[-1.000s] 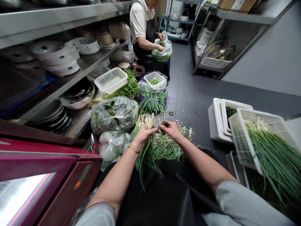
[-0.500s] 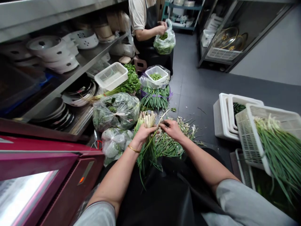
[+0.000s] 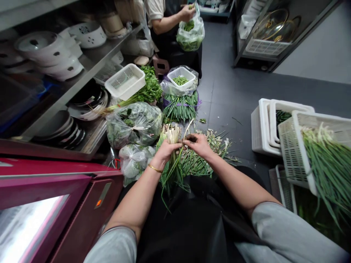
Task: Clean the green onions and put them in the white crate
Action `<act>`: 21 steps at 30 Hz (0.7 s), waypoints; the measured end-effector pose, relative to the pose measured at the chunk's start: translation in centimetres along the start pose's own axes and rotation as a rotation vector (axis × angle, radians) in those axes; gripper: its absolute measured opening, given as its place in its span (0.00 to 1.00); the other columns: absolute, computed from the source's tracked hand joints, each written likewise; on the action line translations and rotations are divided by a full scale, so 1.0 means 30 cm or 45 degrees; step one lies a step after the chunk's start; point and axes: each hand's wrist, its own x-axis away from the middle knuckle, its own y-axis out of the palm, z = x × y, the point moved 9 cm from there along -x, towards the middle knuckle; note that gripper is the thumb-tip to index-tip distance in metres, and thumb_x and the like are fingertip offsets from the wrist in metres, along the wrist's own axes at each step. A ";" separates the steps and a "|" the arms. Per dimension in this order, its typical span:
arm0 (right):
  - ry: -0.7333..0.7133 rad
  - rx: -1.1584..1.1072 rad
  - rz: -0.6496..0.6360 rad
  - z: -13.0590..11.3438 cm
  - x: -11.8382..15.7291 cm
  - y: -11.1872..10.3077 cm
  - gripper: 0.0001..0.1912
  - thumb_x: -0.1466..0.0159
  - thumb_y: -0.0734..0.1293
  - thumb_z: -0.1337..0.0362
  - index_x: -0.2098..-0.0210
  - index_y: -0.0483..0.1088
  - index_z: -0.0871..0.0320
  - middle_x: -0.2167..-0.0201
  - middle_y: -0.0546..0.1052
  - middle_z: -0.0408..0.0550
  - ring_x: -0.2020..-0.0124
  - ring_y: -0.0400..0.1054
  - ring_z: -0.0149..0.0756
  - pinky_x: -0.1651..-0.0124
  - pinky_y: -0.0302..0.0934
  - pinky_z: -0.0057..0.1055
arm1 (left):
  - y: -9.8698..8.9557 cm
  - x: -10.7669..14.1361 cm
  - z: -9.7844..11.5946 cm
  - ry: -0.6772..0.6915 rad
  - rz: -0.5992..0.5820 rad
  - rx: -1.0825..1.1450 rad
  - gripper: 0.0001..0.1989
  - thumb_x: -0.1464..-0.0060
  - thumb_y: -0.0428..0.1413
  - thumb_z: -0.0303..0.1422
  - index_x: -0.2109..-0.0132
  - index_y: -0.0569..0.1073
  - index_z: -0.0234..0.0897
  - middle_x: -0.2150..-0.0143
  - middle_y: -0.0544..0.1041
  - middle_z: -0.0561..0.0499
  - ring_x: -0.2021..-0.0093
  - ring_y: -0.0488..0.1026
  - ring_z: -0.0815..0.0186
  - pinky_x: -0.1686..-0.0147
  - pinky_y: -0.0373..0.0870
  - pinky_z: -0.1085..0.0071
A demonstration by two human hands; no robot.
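The left hand has its grip wrapped around a bunch of scallions, pale ends up, probably so each is easy to reach, greens hanging toward the black apron. The right hand, fingertips beside the left thumb, appears to grip a single stalk, likely to separate it from the others. Beyond, loose leaves litter the floor; at right, more scallions overhang a white basket, perhaps being too long for it
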 end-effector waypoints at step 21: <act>-0.042 0.097 -0.057 0.005 -0.007 0.028 0.18 0.52 0.74 0.53 0.69 0.75 0.61 0.73 0.76 0.47 0.75 0.67 0.30 0.72 0.62 0.28 | -0.050 0.001 0.014 0.100 0.265 0.010 0.20 0.70 0.70 0.33 0.68 0.76 0.29 0.76 0.72 0.54 0.80 0.65 0.75 0.84 0.60 0.77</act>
